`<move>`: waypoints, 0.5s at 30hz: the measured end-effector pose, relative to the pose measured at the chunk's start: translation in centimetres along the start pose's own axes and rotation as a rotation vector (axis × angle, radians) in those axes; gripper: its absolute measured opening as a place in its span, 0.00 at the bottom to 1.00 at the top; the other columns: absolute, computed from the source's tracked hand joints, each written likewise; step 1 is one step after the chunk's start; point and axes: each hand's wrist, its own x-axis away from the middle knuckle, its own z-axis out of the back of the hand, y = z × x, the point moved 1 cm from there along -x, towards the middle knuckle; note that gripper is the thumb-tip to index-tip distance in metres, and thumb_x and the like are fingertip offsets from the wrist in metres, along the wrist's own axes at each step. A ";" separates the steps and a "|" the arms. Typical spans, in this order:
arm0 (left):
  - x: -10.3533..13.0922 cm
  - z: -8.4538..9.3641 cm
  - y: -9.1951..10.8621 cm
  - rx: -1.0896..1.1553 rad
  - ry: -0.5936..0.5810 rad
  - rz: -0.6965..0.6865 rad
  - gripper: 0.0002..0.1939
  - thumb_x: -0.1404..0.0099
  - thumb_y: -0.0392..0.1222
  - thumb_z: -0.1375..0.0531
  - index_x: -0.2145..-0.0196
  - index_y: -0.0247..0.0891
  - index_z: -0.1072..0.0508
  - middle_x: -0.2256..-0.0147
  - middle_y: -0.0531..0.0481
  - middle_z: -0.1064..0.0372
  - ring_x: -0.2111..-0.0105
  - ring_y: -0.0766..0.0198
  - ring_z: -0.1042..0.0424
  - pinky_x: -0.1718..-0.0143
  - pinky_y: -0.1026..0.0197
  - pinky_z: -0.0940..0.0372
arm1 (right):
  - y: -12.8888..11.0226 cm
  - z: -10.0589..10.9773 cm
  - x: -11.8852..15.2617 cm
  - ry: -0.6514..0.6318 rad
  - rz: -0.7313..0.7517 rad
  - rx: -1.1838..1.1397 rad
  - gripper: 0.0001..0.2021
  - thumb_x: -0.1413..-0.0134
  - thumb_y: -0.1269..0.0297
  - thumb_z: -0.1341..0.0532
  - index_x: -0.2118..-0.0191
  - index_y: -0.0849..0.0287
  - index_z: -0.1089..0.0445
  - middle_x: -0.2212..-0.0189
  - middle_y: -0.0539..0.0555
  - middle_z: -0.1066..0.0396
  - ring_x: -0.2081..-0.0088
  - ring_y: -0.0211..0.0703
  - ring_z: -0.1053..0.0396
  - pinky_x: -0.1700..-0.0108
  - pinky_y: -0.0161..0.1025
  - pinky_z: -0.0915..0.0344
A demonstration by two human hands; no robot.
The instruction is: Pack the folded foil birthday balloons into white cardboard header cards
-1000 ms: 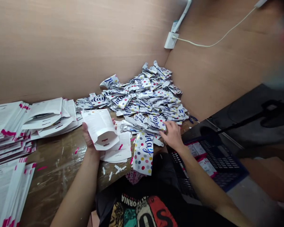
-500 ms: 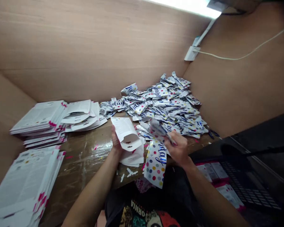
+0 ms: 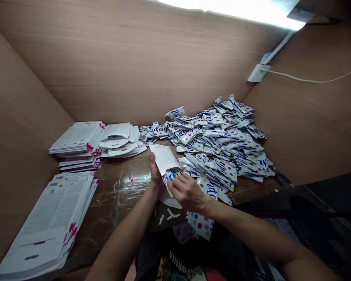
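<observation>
My left hand (image 3: 155, 171) is closed around the side of a white paper envelope (image 3: 163, 157), its open end tilted toward me. At that opening, my right hand (image 3: 188, 191) pinches a folded foil balloon (image 3: 170, 175), white with blue lettering; part of it lies inside the envelope's mouth. My right fingers cover much of the balloon. Right of my hands spreads a big pile of similar folded foil balloons (image 3: 222, 136) with coloured dots and blue script. One dotted balloon (image 3: 201, 224) hangs over the table's front edge below my right forearm.
Stacks of printed white envelopes (image 3: 76, 136) stand at the back left, with another stack (image 3: 49, 218) nearer me. Opened envelopes (image 3: 119, 140) lie beside them. White paper scraps (image 3: 169, 215) lie on the brown table (image 3: 114, 195). Wooden panels (image 3: 134, 66) enclose the back and sides.
My right hand has moved left from the pile, bringing a folded foil balloon to the envelope's mouth. My left hand still holds the envelope. The view has shifted slightly.
</observation>
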 end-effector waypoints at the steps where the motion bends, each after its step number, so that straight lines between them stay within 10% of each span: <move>1: -0.1 0.0 0.1 0.004 -0.003 -0.004 0.46 0.33 0.76 0.45 0.40 0.28 0.28 0.53 0.33 0.21 0.54 0.43 0.21 0.48 0.38 0.26 | 0.4 -0.9 0.2 0.007 -0.017 -0.005 0.14 0.27 0.73 0.46 0.47 0.65 0.24 0.67 0.59 0.27 0.64 0.51 0.31 0.62 0.47 0.37; 9: -0.1 0.4 -0.4 0.004 0.005 -0.104 0.47 0.39 0.78 0.41 0.39 0.35 0.29 0.55 0.35 0.20 0.53 0.39 0.20 0.48 0.35 0.27 | -1.8 -3.5 2.0 -0.040 -0.268 -0.263 0.30 0.29 0.53 0.39 0.33 0.69 0.37 0.41 0.72 0.29 0.39 0.64 0.33 0.38 0.59 0.35; 15: -0.4 -0.6 0.2 -0.792 0.103 -0.407 0.40 0.26 0.70 0.57 0.59 0.33 0.18 0.68 0.36 0.21 0.59 0.45 0.20 0.53 0.51 0.27 | 3.0 -3.9 -4.2 -0.057 -0.425 -0.246 0.15 0.27 0.67 0.49 0.54 0.63 0.25 0.59 0.66 0.25 0.58 0.56 0.29 0.52 0.50 0.30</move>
